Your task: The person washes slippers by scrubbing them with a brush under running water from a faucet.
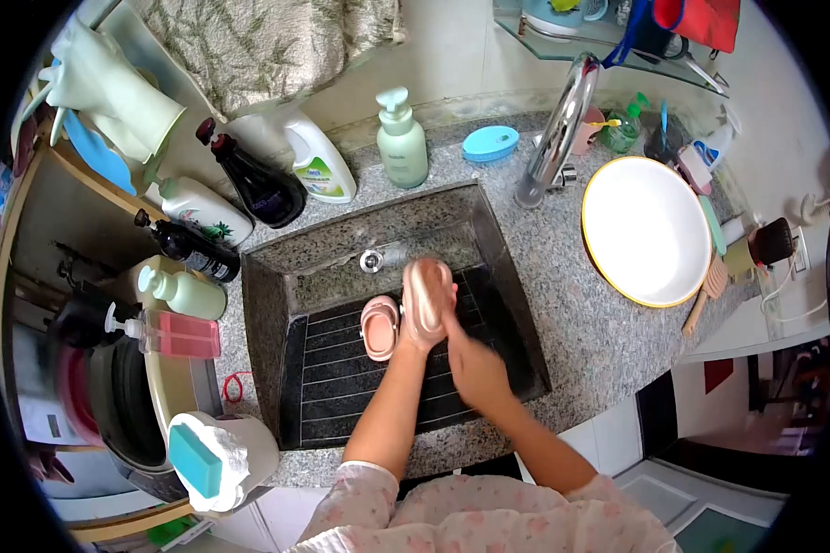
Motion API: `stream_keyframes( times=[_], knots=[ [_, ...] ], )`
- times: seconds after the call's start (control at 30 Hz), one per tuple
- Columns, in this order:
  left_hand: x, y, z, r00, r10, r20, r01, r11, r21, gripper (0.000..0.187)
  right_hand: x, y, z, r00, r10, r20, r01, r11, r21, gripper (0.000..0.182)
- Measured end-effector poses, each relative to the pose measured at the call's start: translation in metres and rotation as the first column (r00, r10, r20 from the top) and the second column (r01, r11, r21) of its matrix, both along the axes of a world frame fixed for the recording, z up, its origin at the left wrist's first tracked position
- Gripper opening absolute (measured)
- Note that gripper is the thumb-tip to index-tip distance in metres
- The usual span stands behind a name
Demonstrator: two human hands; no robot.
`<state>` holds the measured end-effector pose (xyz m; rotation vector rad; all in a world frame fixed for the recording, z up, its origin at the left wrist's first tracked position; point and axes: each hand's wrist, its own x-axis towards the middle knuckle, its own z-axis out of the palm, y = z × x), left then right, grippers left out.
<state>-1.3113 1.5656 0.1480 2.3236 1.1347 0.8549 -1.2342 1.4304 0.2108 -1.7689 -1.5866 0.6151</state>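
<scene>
A pink shoe (425,300) is held up over the sink in my left hand (419,339), sole side facing up as far as I can see. Most of the left fingers are hidden by the shoe. My right hand (476,370) is at the shoe's right side, its fingers smeared by motion, and whether it holds anything cannot be made out. A second pink shoe (379,328) rests on the black ribbed sink floor, just left of the held one, with its opening up.
Around the dark stone sink (272,369) stand a green pump bottle (402,147), a blue brush (490,144), a chrome faucet (563,124) and a white basin (646,230). Several bottles line the left side, near a white tub (258,444) with a blue sponge (195,459).
</scene>
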Motion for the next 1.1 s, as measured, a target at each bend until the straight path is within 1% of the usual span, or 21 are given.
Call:
stream_keyframes(
  times=[0.03, 0.07, 0.17, 0.2, 0.23, 0.27, 0.3, 0.37, 0.4, 0.47, 0.5, 0.53, 0.63, 0.7, 0.77, 0.83, 0.87, 0.9, 0.97, 1.03, 1.1],
  knots=[
    [-0.001, -0.009, 0.010, 0.970, 0.045, -0.238, 0.056, 0.914, 0.401, 0.041, 0.009, 0.023, -0.006, 0.999, -0.047, 0.026, 0.048, 0.999, -0.006, 0.052],
    [-0.005, -0.016, 0.031, 0.910, -0.027, -0.414, 0.172, 0.933, 0.316, 0.045, 0.013, 0.036, -0.008, 0.994, -0.094, 0.052, 0.095, 0.995, -0.012, 0.052],
    [-0.016, 0.002, 0.005, 0.984, 0.054, -0.171, 0.007, 0.942, 0.336, 0.042, -0.019, 0.002, 0.025, 0.998, 0.044, 0.047, -0.036, 0.988, -0.151, 0.055],
    [-0.023, 0.010, -0.015, 0.911, 0.147, 0.386, -0.030, 0.955, -0.294, 0.036, -0.031, -0.021, 0.027, 0.988, 0.132, 0.076, -0.111, 0.965, -0.237, 0.057],
    [-0.027, 0.016, -0.033, 0.558, 0.507, 0.657, 0.288, 0.624, -0.726, 0.033, -0.036, -0.022, 0.024, 0.986, 0.124, 0.115, -0.103, 0.980, -0.172, 0.056],
    [-0.029, 0.016, -0.042, 0.179, 0.879, 0.442, 0.733, 0.180, -0.656, 0.033, -0.039, -0.022, 0.018, 0.982, 0.113, 0.151, -0.097, 0.989, -0.110, 0.054],
    [-0.027, 0.002, -0.010, 0.337, 0.762, 0.552, 0.634, 0.250, -0.732, 0.028, -0.034, -0.007, 0.006, 0.983, 0.039, 0.180, -0.032, 0.999, -0.042, 0.052],
    [-0.010, -0.001, 0.017, 0.816, -0.041, 0.577, 0.292, 0.890, -0.350, 0.022, -0.015, 0.040, -0.003, 0.981, -0.120, 0.155, 0.105, 0.989, 0.102, 0.047],
    [-0.009, -0.001, 0.034, 0.808, -0.145, 0.571, 0.343, 0.903, -0.257, 0.027, -0.010, 0.044, 0.001, 0.987, -0.114, 0.114, 0.102, 0.990, 0.099, 0.049],
    [-0.027, 0.009, -0.017, 0.422, 0.500, 0.756, 0.656, 0.407, -0.635, 0.035, -0.025, 0.010, 0.008, 0.988, -0.031, 0.150, 0.029, 0.999, 0.013, 0.053],
    [-0.035, 0.014, -0.052, 0.207, 0.796, 0.569, 0.750, 0.244, -0.615, 0.043, -0.035, -0.009, 0.026, 0.973, 0.117, 0.199, -0.076, 0.976, -0.204, 0.060],
    [-0.046, 0.019, -0.042, 0.193, 0.905, 0.378, 0.760, 0.105, -0.641, 0.050, -0.045, -0.030, 0.022, 0.972, 0.165, 0.167, -0.159, 0.986, -0.045, 0.063],
    [-0.042, 0.017, -0.045, 0.575, 0.632, 0.519, 0.630, 0.063, -0.774, 0.046, -0.028, 0.012, 0.008, 0.978, 0.000, 0.209, 0.004, 1.000, -0.021, 0.059],
    [-0.024, 0.007, 0.006, 0.948, -0.087, 0.305, 0.259, 0.768, -0.585, 0.046, -0.003, 0.048, -0.005, 0.985, -0.108, 0.134, 0.093, 0.989, 0.114, 0.059],
    [-0.030, 0.011, -0.005, 0.723, 0.375, 0.581, 0.426, 0.421, -0.801, 0.038, -0.016, 0.023, 0.016, 0.990, -0.054, 0.129, 0.058, 0.998, -0.033, 0.060],
    [-0.043, 0.009, -0.018, 0.325, 0.762, 0.560, 0.708, 0.196, -0.679, 0.037, -0.032, -0.016, 0.027, 0.991, 0.134, 0.018, -0.126, 0.963, -0.239, 0.059],
    [-0.045, 0.010, -0.017, 0.323, 0.766, 0.556, 0.707, 0.195, -0.680, 0.037, -0.041, -0.029, 0.011, 0.984, 0.180, 0.000, -0.178, 0.973, -0.146, 0.058],
    [-0.047, 0.010, -0.015, 0.683, 0.428, 0.591, 0.453, 0.387, -0.803, 0.039, -0.037, -0.014, 0.014, 0.995, 0.090, 0.041, -0.082, 0.983, -0.167, 0.057],
    [-0.044, 0.001, -0.025, 0.885, -0.042, 0.463, 0.287, 0.832, -0.475, 0.034, -0.014, 0.030, 0.006, 0.989, -0.129, 0.067, 0.131, 0.991, -0.020, 0.050],
    [-0.045, -0.004, -0.030, 0.897, -0.165, 0.410, 0.274, 0.935, -0.224, 0.030, -0.003, 0.038, 0.005, 0.987, -0.137, -0.084, 0.132, 0.989, -0.062, 0.048],
    [-0.069, 0.018, -0.085, 0.426, 0.358, 0.831, 0.720, 0.421, -0.551, 0.030, -0.014, 0.012, 0.021, 0.993, -0.073, -0.090, 0.061, 0.990, -0.129, 0.049]
  ],
)
